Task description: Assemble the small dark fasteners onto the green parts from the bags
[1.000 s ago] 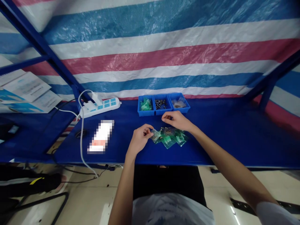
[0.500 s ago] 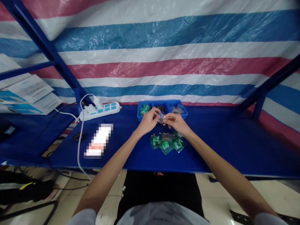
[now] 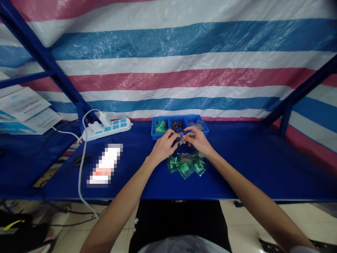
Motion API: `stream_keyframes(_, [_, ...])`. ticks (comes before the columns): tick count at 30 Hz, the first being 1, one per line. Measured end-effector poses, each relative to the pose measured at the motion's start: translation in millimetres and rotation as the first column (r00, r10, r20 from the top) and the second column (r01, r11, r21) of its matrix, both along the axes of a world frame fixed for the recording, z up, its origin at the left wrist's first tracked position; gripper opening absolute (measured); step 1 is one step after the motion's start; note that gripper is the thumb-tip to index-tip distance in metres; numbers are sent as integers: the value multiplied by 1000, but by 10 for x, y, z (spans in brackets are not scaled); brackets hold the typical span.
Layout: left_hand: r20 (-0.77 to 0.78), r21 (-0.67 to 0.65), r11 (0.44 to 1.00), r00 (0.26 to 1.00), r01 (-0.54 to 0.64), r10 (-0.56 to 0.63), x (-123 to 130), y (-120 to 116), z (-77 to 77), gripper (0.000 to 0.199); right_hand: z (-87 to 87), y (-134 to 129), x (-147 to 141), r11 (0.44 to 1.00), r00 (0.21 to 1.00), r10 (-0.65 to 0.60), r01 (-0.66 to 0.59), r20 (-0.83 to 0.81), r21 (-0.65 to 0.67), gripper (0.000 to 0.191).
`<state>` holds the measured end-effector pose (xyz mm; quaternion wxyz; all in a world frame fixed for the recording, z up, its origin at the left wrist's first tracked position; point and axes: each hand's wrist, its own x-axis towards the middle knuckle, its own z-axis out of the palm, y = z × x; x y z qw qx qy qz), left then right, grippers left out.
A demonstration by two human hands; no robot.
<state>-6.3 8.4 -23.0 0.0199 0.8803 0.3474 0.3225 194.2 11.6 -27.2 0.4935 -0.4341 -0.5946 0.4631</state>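
R hand has a small clear plastic bag pinched in its fingertips, just in front of the middle bin. L hand has fingertips at the bag's L edge; can't tell if they grip. Step in hand, prob.: two-handed handling of the bag; next move calls for a light fingertip hold, as it's sm. & flimsy. Below, green bags w/ a clear one on top lie on the blue table. Bag contents unclear; fingers hide part. Black screws in middle bin partly visible; phone-like white panel pixelated.
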Motion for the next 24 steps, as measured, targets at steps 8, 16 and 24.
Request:
stream_keyframes(8, [115,27,1000,993,-11,8,14,25,-44,22,14,-14,14,994,986,104,-107,131,20,21])
stream_keyframes(16, [163,-90,995,985,-44,58,-1,72,-83,23,50,-79,-35,987,939,-13,-42,345,153,23])
stream_keyframes(24, [123,-64,997,992,41,-33,24,-9,-15,38,53,-30,14,975,939,-69,-8,337,223,24])
